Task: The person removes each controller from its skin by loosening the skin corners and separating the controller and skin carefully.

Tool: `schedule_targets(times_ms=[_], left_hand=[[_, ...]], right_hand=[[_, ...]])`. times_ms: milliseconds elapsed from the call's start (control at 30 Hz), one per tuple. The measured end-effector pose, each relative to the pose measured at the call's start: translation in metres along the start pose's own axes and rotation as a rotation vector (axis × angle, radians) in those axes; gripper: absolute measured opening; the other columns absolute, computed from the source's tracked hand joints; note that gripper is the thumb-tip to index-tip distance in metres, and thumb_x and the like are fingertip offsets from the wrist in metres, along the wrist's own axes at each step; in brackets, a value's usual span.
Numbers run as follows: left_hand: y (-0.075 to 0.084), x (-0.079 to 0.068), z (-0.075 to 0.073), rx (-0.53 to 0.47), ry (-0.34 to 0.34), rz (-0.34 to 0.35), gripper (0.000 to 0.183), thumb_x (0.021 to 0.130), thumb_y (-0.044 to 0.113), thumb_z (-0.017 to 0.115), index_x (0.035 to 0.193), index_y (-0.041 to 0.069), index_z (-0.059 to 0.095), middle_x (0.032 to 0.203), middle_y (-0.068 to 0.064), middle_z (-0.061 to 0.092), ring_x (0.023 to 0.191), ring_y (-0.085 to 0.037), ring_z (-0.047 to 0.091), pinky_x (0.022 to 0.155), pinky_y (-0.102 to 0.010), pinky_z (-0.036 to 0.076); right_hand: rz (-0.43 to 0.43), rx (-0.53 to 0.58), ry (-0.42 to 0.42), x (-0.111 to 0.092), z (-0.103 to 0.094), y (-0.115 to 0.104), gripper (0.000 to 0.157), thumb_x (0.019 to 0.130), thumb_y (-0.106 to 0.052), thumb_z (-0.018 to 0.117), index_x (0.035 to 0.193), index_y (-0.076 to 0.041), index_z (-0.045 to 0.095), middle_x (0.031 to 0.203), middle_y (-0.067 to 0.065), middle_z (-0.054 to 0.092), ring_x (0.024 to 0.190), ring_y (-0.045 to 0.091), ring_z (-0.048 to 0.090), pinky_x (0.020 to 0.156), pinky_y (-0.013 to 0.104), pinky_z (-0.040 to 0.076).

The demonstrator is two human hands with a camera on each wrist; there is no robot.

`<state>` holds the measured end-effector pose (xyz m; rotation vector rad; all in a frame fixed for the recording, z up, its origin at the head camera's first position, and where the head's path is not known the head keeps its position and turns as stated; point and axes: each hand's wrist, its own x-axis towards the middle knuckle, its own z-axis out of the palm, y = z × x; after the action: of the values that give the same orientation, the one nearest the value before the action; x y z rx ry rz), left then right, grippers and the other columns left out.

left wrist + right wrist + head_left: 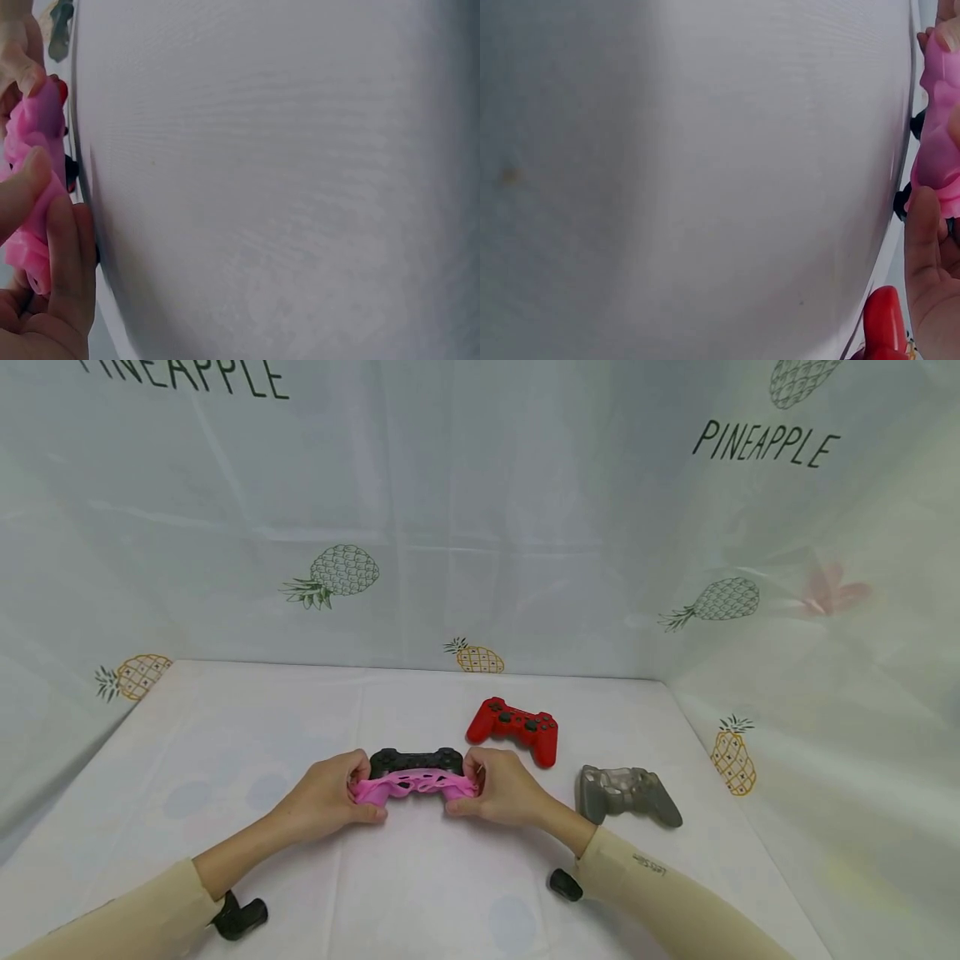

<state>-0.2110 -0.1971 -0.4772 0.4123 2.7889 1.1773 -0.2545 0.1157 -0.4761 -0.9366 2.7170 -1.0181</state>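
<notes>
Over the middle of the table, a black game controller [416, 762] shows along the far side of a pink silicone controller cover [415, 780]. The cover is stretched over the two grips, and its openwork front edge runs across the controller. My left hand [330, 792] pinches the cover at the left end, thumb on the near side. At the right end my right hand [504, 785] pinches it the same way. The left wrist view shows the pink cover [46, 124] between both hands. In the right wrist view, black thumbsticks [918, 124] stick out beyond the cover.
A red game controller [516, 727] lies just beyond my right hand. Farther right rests a grey, metallic-looking controller [628, 795]. White cloth covers the table [420, 893], and a pineapple-print curtain [525, 527] hangs behind and at the sides.
</notes>
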Motion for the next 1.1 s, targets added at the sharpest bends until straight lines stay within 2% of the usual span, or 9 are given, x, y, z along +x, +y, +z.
schedule_targets(times_ms=[333,733,900,1100], left_hand=[[-0.0030,0.0044,-0.0007,0.031,0.029,0.011,0.057,0.073,0.033,0.100,0.088,0.015,0.048,0.073,0.002,0.043,0.069,-0.014,0.042,0.059,-0.028,0.032],[-0.0025,0.0019,0.0021,0.044,0.055,-0.003,0.057,0.073,0.034,0.100,0.088,0.015,0.048,0.072,0.003,0.042,0.067,-0.013,0.041,0.058,-0.028,0.031],[-0.0021,0.0001,0.0034,0.015,0.066,-0.001,0.059,0.072,0.032,0.101,0.091,0.014,0.048,0.075,0.001,0.042,0.067,-0.013,0.041,0.059,-0.027,0.031],[-0.0048,-0.0016,0.0020,-0.041,0.081,-0.017,0.062,0.070,0.030,0.101,0.100,0.010,0.051,0.088,-0.005,0.050,0.068,-0.014,0.049,0.060,-0.027,0.040]], right_hand=[[0.016,-0.014,-0.002,0.0055,0.0009,-0.0011,0.046,0.081,-0.036,0.095,0.086,-0.019,0.053,0.065,-0.011,0.050,0.063,0.003,0.051,0.059,0.023,0.042],[0.010,-0.042,0.013,0.0069,0.0033,-0.0022,0.046,0.080,-0.035,0.095,0.086,-0.019,0.053,0.065,-0.010,0.051,0.062,0.003,0.049,0.057,0.022,0.040],[0.033,0.005,0.029,0.0058,0.0038,-0.0022,0.046,0.079,-0.032,0.097,0.089,-0.017,0.054,0.070,-0.006,0.056,0.065,0.006,0.054,0.060,0.024,0.044],[0.046,0.071,0.026,0.0050,0.0042,-0.0028,0.053,0.074,-0.033,0.100,0.095,-0.016,0.055,0.081,-0.002,0.060,0.077,0.011,0.062,0.068,0.025,0.051]])
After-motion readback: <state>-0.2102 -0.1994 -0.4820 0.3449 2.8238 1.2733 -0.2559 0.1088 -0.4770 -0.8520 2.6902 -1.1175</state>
